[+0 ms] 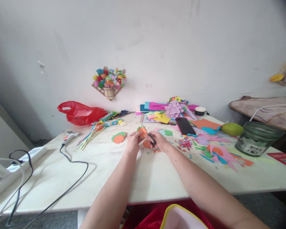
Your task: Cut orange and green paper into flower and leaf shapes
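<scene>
Over the middle of the white table my left hand (133,141) pinches an orange foam cutout (142,131) with some green at its upper edge. My right hand (160,141) is closed round the black handles of a pair of scissors (152,139), whose blades point up and left against the cutout. Beneath the hands lies another orange piece (147,144) with small scraps around it. To the left rest orange and green scalloped cutouts (119,137); a green round cutout (168,132) lies to the right, beyond my right hand.
A glue gun (71,137) trails a black cord leftward to a power strip (26,162). Thin sticks (90,136) and a red plastic bag (82,113) lie back left. Rightward are a phone (185,126), foam scraps (220,152), and a glass jar (258,138). A flower basket (109,90) hangs on the wall.
</scene>
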The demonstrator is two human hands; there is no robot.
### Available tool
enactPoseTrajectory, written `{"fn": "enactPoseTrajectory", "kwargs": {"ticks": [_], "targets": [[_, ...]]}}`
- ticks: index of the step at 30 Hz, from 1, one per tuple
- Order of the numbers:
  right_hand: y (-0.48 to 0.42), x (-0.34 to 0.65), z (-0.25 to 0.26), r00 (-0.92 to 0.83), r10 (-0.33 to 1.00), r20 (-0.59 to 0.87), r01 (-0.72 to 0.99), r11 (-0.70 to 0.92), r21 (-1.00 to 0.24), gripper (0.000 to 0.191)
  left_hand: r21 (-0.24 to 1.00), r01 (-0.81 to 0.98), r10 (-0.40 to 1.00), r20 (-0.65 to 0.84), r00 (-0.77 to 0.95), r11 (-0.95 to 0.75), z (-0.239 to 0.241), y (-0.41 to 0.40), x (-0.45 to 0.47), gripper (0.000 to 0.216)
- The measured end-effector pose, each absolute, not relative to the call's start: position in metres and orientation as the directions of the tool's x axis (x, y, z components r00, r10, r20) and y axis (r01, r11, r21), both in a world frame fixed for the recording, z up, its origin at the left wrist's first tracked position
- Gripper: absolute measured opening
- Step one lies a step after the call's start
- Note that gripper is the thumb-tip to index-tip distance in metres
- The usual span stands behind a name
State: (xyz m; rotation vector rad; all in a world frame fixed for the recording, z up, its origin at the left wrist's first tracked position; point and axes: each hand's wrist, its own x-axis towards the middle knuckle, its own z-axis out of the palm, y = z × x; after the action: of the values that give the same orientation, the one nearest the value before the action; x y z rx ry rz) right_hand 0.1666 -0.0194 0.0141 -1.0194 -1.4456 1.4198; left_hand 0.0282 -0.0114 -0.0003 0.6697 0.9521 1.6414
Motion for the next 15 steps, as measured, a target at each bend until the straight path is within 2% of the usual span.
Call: {"fn": "enactPoseTrajectory", "kwargs": {"ticks": [15], "targets": [[-0.0183,0.1664,0.0133,-0.31,0.95,0.03,0.016,0.037,-0.999,0.03,0.869,-0.486,0.965,-0.043,-0.257,-0.09,-0.0031,-0.0057,0.0178,0.034]]}}
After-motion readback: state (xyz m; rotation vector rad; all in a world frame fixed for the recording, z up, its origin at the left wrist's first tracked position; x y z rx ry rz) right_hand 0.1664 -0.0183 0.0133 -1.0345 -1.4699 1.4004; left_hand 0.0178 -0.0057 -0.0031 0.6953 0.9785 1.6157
